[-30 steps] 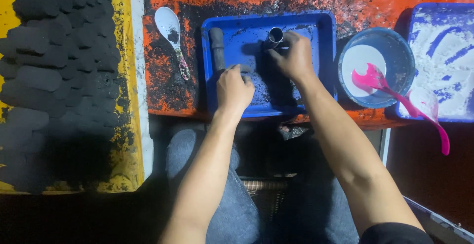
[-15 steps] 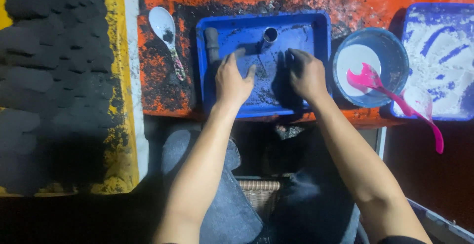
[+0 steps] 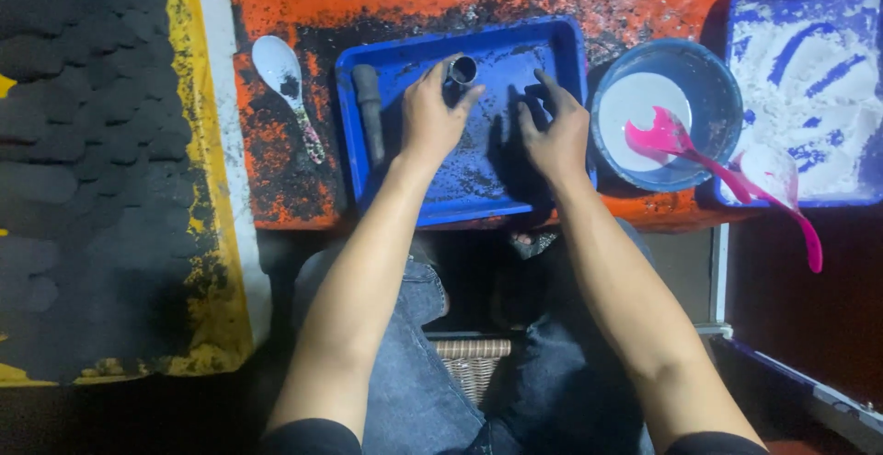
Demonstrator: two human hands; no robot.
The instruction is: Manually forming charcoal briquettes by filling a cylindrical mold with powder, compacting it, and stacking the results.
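A dark mat (image 3: 83,161) of black lumps laid in rows, edged in yellow, fills the left side. Beside it an orange work surface (image 3: 644,4), smeared with black powder, runs across the top. On it sits a blue tray (image 3: 561,50) dusted with dark powder, and to the far right a second blue tray (image 3: 809,78) coated in white powder. Between the two trays stands a round blue bowl (image 3: 713,87) holding white powder, with a pink scoop (image 3: 699,156) resting in it, its handle reaching out over the bowl's edge towards the lower right.

Both hands are inside the dark-dusted tray. The left hand (image 3: 430,119) lies palm down with its fingers spread loose, grasping nothing; its fingertips are at a small metal cylinder (image 3: 463,69) that stands upright near the tray's far wall, just beyond and right of the hand. The right hand (image 3: 555,128) is well apart from the cylinder, fingers bent and pressing into a dark heap (image 3: 508,147) of powder on the tray floor, closed on nothing distinct.

A dark rod-shaped tool (image 3: 369,110) lies lengthwise along the tray's left side, just beside the left hand. A white spoon (image 3: 283,73) with a patterned handle lies on the orange surface left of the tray.
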